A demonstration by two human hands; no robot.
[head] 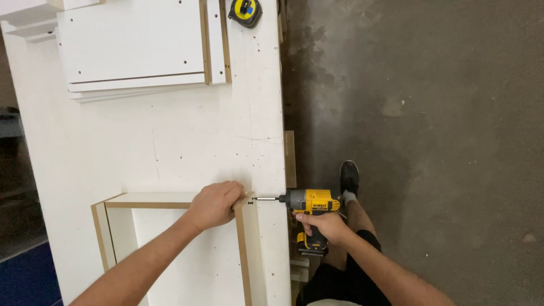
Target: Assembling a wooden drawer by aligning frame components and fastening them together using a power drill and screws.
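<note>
Head view, one entry, grip outward:

Right hand [326, 225] – closed round the handle of a yellow-and-black driver [309, 203], held level with its nose pointing left. The bit [265, 199] reaches the outer face of the side panel [245, 249], right at the corner; whether a screw sits on its tip we cannot tell, it is too small.

Left hand [214, 203] – clamped over the corner joint, fingers curled on the top panel [150, 200] where it butts against the side panel, holding the two square.

Box – an open frame of white board with brown raw edges, lying on the white bench [170, 141] at its near right corner. A third panel [101, 235] closes its left side.

Step, as we judge it: fastening the top-right corner of the frame, the driver lined up to run a screw through the side panel into the end of the top panel.

Next move, as we judge it: we keep the bit straight and level with the top panel's thickness, push in firmly, and keep the left hand pressing so the joint does not slip or gap.

Further out – a stack of white boards [133, 48] at the far end of the bench, a yellow tape measure [245, 11] beside them, grey concrete floor [430, 113] to the right, our own black shoe [349, 177] below the driver
</note>
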